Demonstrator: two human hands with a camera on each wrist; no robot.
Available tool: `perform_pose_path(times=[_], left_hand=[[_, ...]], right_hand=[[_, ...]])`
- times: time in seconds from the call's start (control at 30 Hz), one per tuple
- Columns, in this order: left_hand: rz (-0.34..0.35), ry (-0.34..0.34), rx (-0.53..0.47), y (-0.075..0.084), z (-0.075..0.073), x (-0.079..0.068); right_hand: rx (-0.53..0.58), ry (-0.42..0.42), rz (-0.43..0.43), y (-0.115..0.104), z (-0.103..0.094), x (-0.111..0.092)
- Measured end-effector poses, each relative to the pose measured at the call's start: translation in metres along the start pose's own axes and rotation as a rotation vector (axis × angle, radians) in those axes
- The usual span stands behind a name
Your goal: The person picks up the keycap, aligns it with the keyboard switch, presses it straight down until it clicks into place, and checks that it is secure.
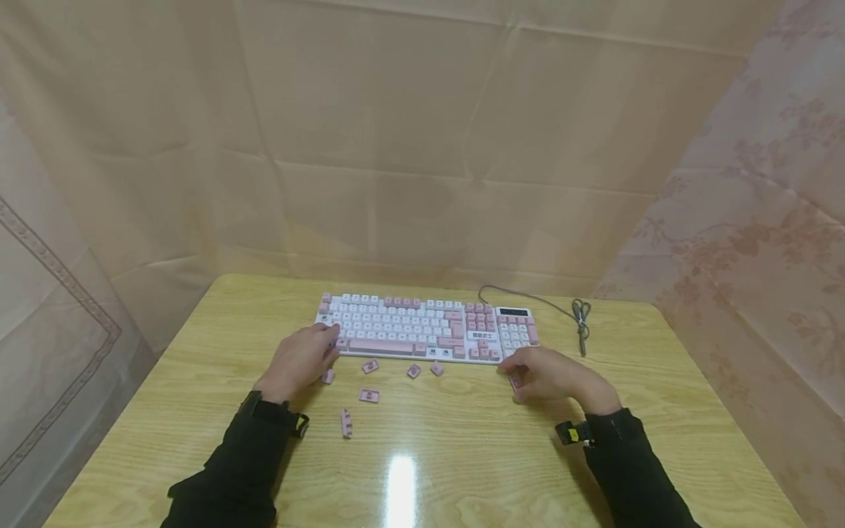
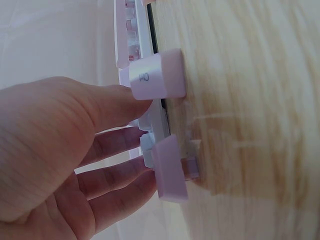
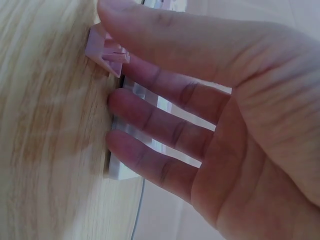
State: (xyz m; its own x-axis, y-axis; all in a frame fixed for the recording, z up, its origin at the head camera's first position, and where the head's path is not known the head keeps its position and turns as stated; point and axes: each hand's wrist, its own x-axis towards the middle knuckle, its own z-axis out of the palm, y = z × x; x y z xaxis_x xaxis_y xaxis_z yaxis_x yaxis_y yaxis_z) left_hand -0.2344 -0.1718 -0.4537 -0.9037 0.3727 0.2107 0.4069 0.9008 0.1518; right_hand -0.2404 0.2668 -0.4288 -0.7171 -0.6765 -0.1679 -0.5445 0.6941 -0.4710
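A white and pink keyboard (image 1: pixel 396 328) lies near the back of the table. My left hand (image 1: pixel 300 361) rests at its front left corner, fingers on the keyboard's left end. In the left wrist view the thumb (image 2: pixel 117 105) hides the index fingertip, so whether the two pinch anything is not visible. Two loose pink keycaps, one printed (image 2: pixel 148 76) and one tilted (image 2: pixel 170 172), are close to that hand. Near the keyboard's front right corner, my right hand (image 1: pixel 551 374) pinches a pink keycap (image 3: pixel 102 52) between thumb and index finger, its hollow underside showing.
Several more pink keycaps lie in front of the keyboard, among them a flat one (image 1: pixel 369 396) and a long one (image 1: pixel 346 424) on its side. A grey cable (image 1: pixel 581 323), bundled, sits right of the keyboard. Cloth (image 1: pixel 396 183) hangs behind the wooden table (image 1: pixel 475 455).
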Motion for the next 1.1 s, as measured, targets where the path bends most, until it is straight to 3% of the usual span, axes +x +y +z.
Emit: perform_pose_path(times=[0.3, 0.63, 1.1], left_hand=[[0.014, 0.038, -0.003, -0.0023, -0.0008, -0.0025], [0.02, 0.026, -0.02, -0.0013, 0.0003, 0.0004], [0.017, 0.024, -0.026, -0.0009, -0.0003, -0.0005]], right_hand=[[-0.011, -0.005, -0.125, 0.0028, 0.0031, 0.0064], [-0.004, -0.009, -0.01, 0.0008, 0.0008, 0.0004], [-0.05, 0.003, 0.01, -0.0029, -0.0002, -0.0015]])
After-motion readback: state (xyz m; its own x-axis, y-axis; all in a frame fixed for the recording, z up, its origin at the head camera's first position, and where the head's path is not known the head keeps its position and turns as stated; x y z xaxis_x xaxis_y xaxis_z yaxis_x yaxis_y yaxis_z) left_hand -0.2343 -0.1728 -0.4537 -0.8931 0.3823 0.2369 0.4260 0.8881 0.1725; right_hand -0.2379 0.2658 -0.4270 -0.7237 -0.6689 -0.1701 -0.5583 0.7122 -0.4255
